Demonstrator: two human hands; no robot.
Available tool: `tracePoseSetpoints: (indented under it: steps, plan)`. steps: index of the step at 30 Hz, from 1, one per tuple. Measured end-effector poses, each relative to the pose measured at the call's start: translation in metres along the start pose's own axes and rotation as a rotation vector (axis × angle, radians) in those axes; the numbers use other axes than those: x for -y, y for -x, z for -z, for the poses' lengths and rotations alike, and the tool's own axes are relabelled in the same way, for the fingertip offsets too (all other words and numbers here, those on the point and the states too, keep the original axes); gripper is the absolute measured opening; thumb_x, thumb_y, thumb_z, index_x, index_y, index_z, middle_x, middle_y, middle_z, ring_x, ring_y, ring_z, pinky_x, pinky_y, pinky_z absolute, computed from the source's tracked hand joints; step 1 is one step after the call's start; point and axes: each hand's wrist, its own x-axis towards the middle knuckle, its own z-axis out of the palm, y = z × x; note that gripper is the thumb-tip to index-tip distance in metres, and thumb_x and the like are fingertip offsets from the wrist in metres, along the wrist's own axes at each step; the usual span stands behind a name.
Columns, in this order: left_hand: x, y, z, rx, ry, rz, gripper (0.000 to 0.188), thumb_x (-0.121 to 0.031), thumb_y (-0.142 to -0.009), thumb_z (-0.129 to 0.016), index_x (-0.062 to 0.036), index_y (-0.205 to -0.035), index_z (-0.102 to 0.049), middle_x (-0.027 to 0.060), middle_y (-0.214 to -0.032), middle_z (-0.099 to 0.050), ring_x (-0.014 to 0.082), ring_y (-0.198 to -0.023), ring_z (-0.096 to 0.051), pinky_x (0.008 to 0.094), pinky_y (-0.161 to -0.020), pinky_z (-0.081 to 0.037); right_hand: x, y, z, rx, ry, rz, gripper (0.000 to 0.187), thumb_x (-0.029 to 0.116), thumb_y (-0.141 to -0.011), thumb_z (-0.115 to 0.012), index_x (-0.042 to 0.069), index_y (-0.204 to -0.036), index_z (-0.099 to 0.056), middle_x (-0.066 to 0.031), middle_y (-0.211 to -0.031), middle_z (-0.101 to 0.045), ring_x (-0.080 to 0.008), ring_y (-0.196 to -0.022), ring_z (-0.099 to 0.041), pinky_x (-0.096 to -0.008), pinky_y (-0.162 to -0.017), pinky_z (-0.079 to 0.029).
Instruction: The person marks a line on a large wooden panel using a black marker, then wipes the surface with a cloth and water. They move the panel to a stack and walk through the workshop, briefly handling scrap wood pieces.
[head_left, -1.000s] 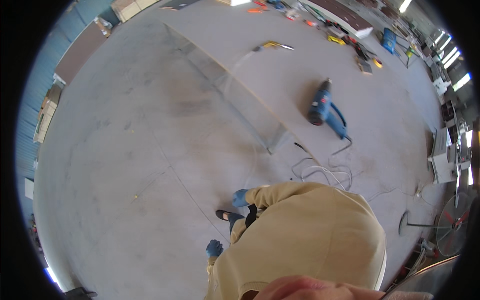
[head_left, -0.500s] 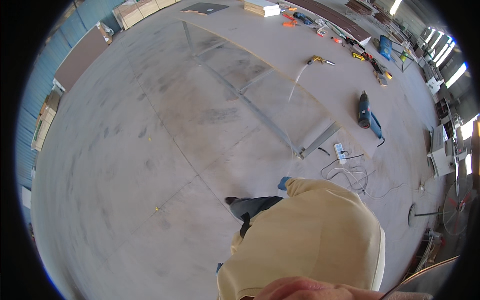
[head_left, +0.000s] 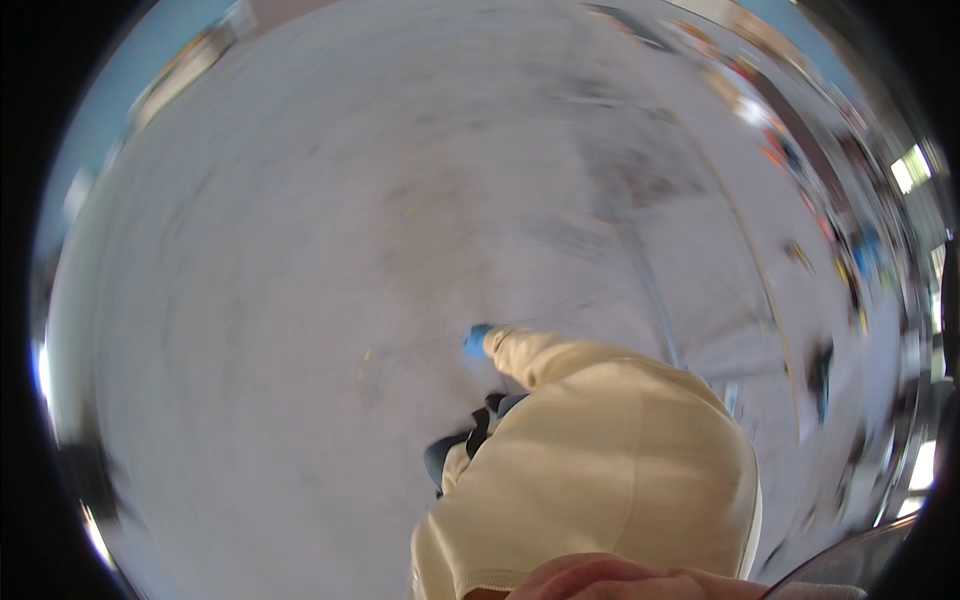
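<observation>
My right hand (head_left: 477,341), in a blue glove, reaches forward over the grey floor (head_left: 300,300) at the end of its cream sleeve (head_left: 535,358). Motion smears its fingers, so I can't make out their shape or anything held in them. A black strap or band (head_left: 478,435) hangs at the front of my cream jacket (head_left: 610,450), close to my dark trouser legs (head_left: 447,455). No part of my left hand shows.
To the right stands a long table (head_left: 775,300), blurred, with a dark heat gun (head_left: 822,380) near its close end and several tools farther along. A white power strip (head_left: 731,398) lies on the floor beside my jacket. Pale stacked boards (head_left: 185,75) sit at the far left.
The whole view has swung left, so the table and tools now sit farther right and are blurred. My right hand has come forward and left, away from the table's leg. My left glove has gone from sight.
</observation>
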Motion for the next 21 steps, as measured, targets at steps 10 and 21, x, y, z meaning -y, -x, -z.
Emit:
tracePoseSetpoints:
  steps: [10, 21]
  plan:
    - [0.083, 0.098, 0.214, -0.567, -0.966, -0.155, 0.019, -0.035, -0.09, -0.066, -0.0181, -0.082, -0.063, 0.0051, -0.082, -0.066, 0.0314, -0.077, -0.067, 0.0447, -0.062, -0.053, 0.321, -0.118, -0.066, 0.358, -0.068, 0.068, 0.042, 0.036, -0.092, -0.062, 0.001, -0.111, -0.075, -0.0195, -0.106, -0.077, -0.0302, -0.095, -0.073, -0.0446, -0.087, -0.055]
    - [-0.189, -0.035, 0.456, -0.692, 0.617, 0.016, 0.034, -0.035, -0.095, -0.067, -0.0064, -0.113, -0.07, 0.0044, -0.098, -0.073, 0.0165, -0.079, -0.068, 0.0319, -0.069, -0.053, 0.511, -0.345, -0.158, 0.767, 0.717, 0.411, 0.04, 0.039, -0.102, -0.046, 0.012, -0.117, -0.071, -0.0243, -0.119, -0.071, -0.0461, -0.103, -0.066, -0.0508, -0.087, -0.051]
